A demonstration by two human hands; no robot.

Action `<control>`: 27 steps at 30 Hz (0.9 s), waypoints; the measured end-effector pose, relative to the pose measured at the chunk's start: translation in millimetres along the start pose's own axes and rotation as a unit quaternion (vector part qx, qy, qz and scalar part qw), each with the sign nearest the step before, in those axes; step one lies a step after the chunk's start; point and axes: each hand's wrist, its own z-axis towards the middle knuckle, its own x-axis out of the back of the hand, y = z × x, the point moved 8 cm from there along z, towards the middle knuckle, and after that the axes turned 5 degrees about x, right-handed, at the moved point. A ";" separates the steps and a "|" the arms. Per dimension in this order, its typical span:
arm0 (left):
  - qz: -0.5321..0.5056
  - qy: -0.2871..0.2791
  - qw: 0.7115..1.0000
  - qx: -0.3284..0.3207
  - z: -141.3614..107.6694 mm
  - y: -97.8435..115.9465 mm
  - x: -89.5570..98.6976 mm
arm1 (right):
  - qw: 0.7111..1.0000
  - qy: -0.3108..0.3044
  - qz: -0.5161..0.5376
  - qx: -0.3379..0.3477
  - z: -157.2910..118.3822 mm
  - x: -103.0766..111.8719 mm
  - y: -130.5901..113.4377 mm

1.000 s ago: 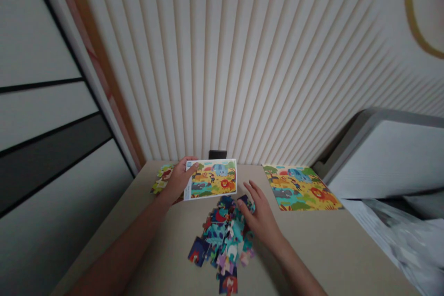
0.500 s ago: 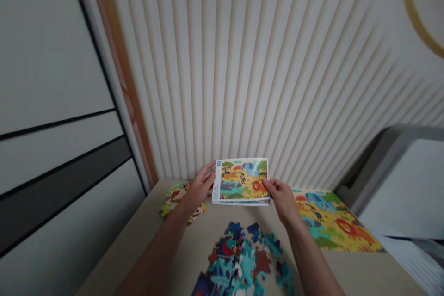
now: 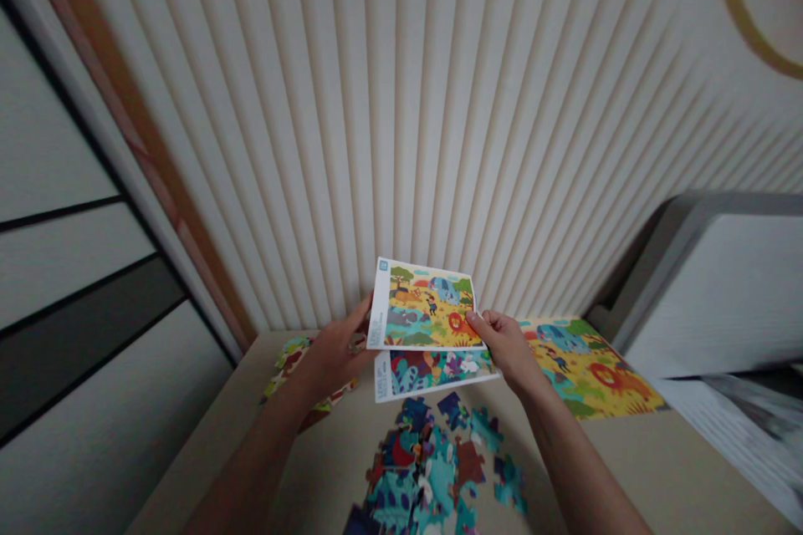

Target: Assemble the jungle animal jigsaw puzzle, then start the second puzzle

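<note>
Two picture cards are held up above the table. The front animal card point(image 3: 432, 309) has a lion and an elephant on yellow, and the teal and purple card point(image 3: 439, 372) sticks out below it. My right hand point(image 3: 505, 347) pinches both at their right edge, thumb on the front. At the left edge is my left hand point(image 3: 339, 351), its fingers partly hidden behind the cards. Beneath them lies a heap of loose teal and dark blue jigsaw pieces point(image 3: 432, 468).
An assembled animal puzzle point(image 3: 590, 368) lies on the table point(image 3: 621, 451) at the right. Behind my left forearm is a pile of green and red pieces point(image 3: 285, 364). A ribbed pale wall point(image 3: 401, 117) rises behind the table, and a grey-white object point(image 3: 733, 284) stands at the right.
The two cards have fanned apart, so more of the lower one shows. The front card has tilted, its left side higher. The view has shifted slightly.
</note>
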 end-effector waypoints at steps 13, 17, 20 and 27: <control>0.183 0.173 0.956 -0.148 -16.5 31.7 28.7 | 0.997 -0.082 0.000 -0.005 -25.5 -17.6 -34.3; 0.060 0.258 0.961 -0.077 -18.7 34.4 44.2 | 0.988 -0.150 0.006 0.019 -33.8 -24.0 -45.7; -0.148 0.259 0.953 0.050 -14.1 15.0 38.1 | 0.981 -0.179 -0.045 0.056 -36.4 -26.0 -46.7; -0.332 0.161 0.907 0.205 -2.9 -12.2 -1.7 | 0.933 -0.112 -0.230 0.253 -36.9 -26.0 -66.0</control>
